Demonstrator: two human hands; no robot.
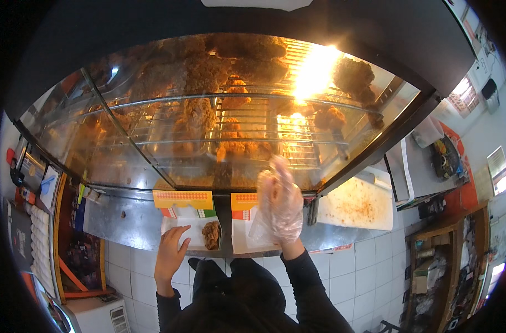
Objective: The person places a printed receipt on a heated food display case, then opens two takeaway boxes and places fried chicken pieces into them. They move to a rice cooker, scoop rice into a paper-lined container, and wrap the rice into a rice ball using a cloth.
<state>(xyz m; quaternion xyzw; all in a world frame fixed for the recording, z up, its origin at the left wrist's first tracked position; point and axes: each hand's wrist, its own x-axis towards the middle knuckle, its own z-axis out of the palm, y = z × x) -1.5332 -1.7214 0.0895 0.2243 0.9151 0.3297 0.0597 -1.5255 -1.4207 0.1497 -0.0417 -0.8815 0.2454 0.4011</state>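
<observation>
My left hand (172, 254), bare, is spread at the left edge of an open cardboard box (189, 240) with a yellow lid flap. A piece of fried chicken (211, 235) lies in that box's right side. My right hand (280, 204) wears a clear plastic glove and is raised over a second open box (240, 239), before the glass of the display warmer. Whether it holds anything is unclear; the glove and glare hide its palm. Behind the glass, more fried chicken (233, 139) sits on wire racks (296, 143) and trays under a bright lamp.
Both boxes stand on a narrow steel counter (132, 220) along the glass display warmer (244, 189). A white cutting board (355, 204) with crumbs lies at the right, beside dark-handled tongs or a similar tool. Stacked eggs or cups (41, 245) are far left, wooden shelves (457, 249) far right.
</observation>
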